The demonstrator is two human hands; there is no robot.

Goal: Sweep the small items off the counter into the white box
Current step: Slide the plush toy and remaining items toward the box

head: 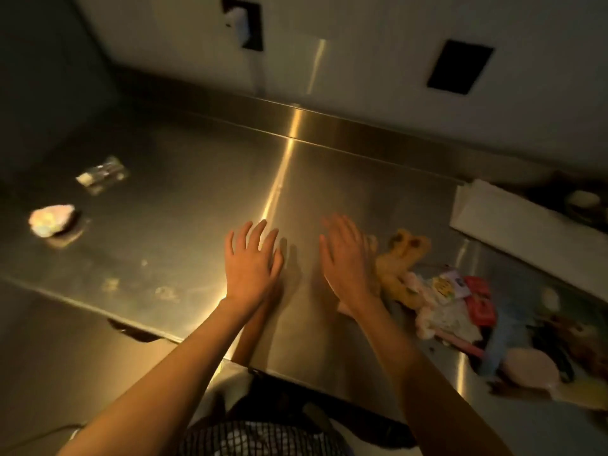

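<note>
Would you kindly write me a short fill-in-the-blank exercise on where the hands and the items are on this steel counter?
1. The right hand lies edge-on against a yellow ____ toy.
2. The pile of small items lies to the ____ of both hands.
3. The left hand has its fingers ____ and holds nothing.
4. The white box stands at the counter's far ____ side.

Missing words: plush; right; spread; right

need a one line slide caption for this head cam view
Right hand pushes a pile of small items along the steel counter toward the white box; left hand open.
</note>
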